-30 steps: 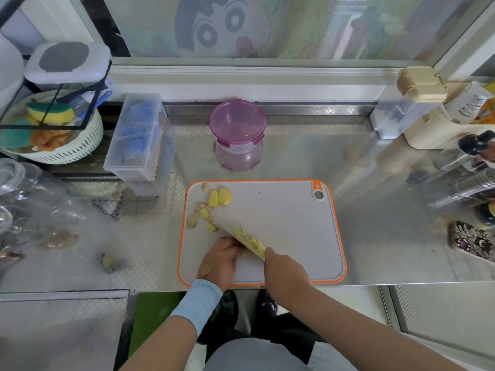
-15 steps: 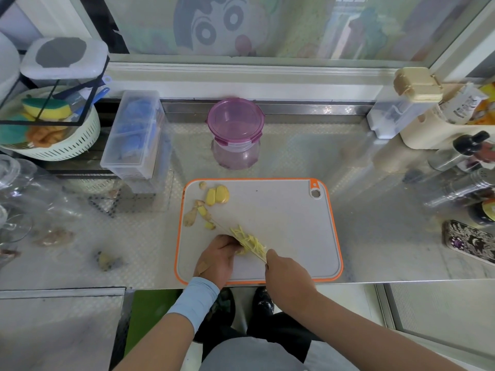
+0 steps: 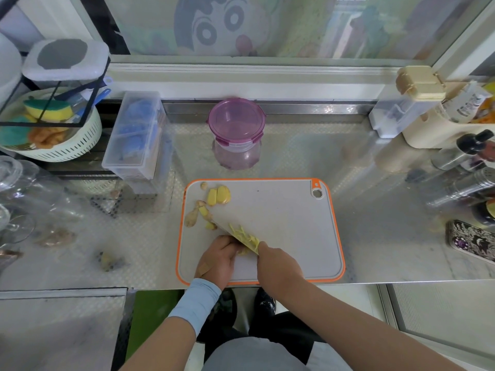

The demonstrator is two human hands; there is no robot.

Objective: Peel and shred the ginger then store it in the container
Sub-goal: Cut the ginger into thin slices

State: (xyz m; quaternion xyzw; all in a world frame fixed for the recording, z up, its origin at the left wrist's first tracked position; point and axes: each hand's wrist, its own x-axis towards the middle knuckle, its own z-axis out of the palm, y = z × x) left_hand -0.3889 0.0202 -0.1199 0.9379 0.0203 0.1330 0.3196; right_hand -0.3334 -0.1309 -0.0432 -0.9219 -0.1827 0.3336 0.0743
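Right hand [image 3: 278, 266]: grip closed round the knife [image 3: 235, 236] handle. The blade runs from my grip out toward 10 o'clock, tip near the peel scraps [image 3: 192, 219].

Left hand [image 3: 217, 259]: on the 9 o'clock side of the blade, grip curled down on the ginger piece [image 3: 242, 252]. The piece is mostly hidden, only a yellow sliver shows between the hands.

Shreds [image 3: 245, 235] are lying on the blade's upper face.

Key relation: stock lies at 9 o'clock of the edge, touching it. I reckon the next cut steps that way, so the left fingertips need to back off first.

Uncut slices [image 3: 219, 195] sit at 11 o'clock on the cutting board [image 3: 294, 223]. Container [image 3: 237, 124], lid on, is at 12 o'clock on the table [image 3: 375, 210], beyond the board's far edge.
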